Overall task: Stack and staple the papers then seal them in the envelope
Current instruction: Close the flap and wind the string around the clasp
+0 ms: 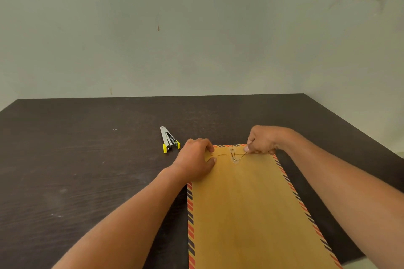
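Note:
A long brown envelope with red and dark striped edges lies flat on the dark table, flap end away from me. Its flap is folded down, with two round clasp buttons near the far end. My left hand holds the envelope's far left corner, thumb and fingers curled on the paper. My right hand pinches the thin closure string, which runs taut from the buttons to my fingers. No papers are visible; whether they are inside the envelope cannot be seen. A white and yellow stapler lies left of the envelope.
A tiny loose staple lies on the table at the far left. A pale wall rises right behind the table's far edge. The table's right edge runs diagonally close to my right forearm.

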